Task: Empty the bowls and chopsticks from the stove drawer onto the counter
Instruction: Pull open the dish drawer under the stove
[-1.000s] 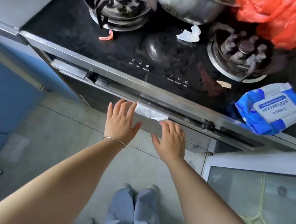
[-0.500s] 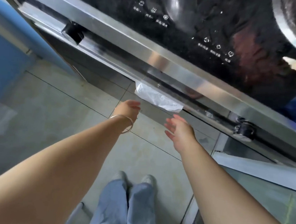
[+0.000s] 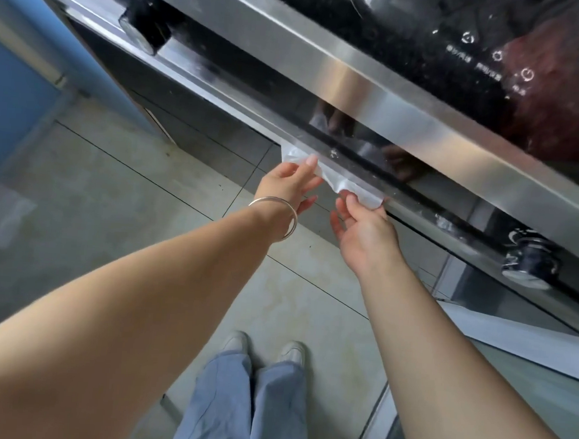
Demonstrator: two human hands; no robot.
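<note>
The stove drawer's dark front panel [image 3: 199, 120] sits shut below the steel control strip [image 3: 358, 97]; no bowls or chopsticks are visible. A crumpled white sheet [image 3: 338, 183] hangs out from the strip's lower edge. My left hand [image 3: 285, 190], with a silver bangle on the wrist, has its fingers spread, and one fingertip touches the sheet's left part. My right hand [image 3: 362, 229] is palm up just below, its fingertips touching the sheet's lower right corner. Neither hand holds anything firmly.
Black knobs stick out of the strip at the left [image 3: 142, 29] and right [image 3: 528, 267]. Above is the black glass cooktop with touch controls [image 3: 480, 61]. A blue cabinet [image 3: 18, 104] stands left and a white-framed glass panel [image 3: 512, 344] at lower right. My legs and shoes [image 3: 265, 351] stand on the tiled floor.
My head has dipped lower and closer to the stove front. Both hands left the drawer front, dropped, then rose to touch the white sheet.
</note>
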